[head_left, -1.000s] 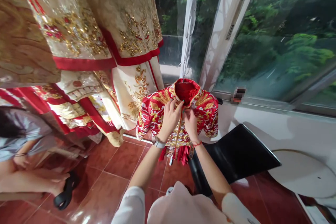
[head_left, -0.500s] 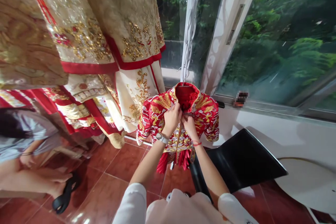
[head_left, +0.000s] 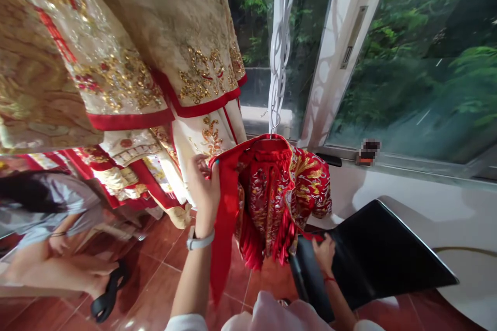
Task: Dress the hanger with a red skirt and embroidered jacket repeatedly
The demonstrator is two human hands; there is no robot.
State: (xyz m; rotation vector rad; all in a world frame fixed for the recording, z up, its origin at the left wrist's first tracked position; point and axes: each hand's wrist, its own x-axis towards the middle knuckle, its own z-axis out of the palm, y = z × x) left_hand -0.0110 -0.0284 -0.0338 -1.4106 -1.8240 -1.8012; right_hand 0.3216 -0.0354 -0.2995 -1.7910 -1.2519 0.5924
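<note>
A red jacket with gold and silver embroidery hangs on a wire hanger. Its front stands parted, so the red lining and an embroidered skirt-like piece with red pleats show inside. My left hand, wearing a grey watch, pinches the edge of the left front panel and draws it out to the left, plain red lining facing me. Lower right, my right hand grips the hem or edge of the other front panel; its fingertips are partly hidden by the cloth.
Cream garments with gold sequins and red trim hang at the left. A seated person is below them. A black chair stands to the right, beside the wall under the window. The floor has red tiles.
My hands were together at the jacket's closed front below the collar. They have moved apart, left hand outward left, right hand down and right, and the jacket front has opened.
</note>
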